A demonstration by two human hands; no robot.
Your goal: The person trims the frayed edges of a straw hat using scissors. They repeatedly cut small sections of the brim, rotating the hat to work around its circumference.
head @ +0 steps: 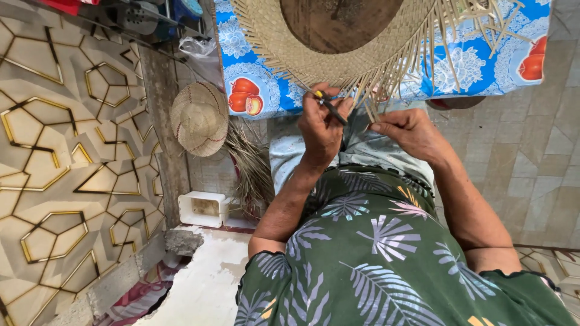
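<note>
A half-woven straw hat (302,36) lies on a table covered with a blue flowered cloth (254,90), its loose strands hanging over the near edge. My left hand (321,125) grips a thin dark tool (330,107) with a yellow band, its tip pointing into the strands. My right hand (406,130) pinches a few loose straw strands (371,104) at the hat's rim. Both hands meet just below the table edge, above my lap in a green leaf-print garment.
A finished woven hat (199,118) hangs on the wall at the left. A bundle of dry straw (251,169) lies below it beside a small white box (202,208). A patterned wall panel fills the left side; tiled floor lies to the right.
</note>
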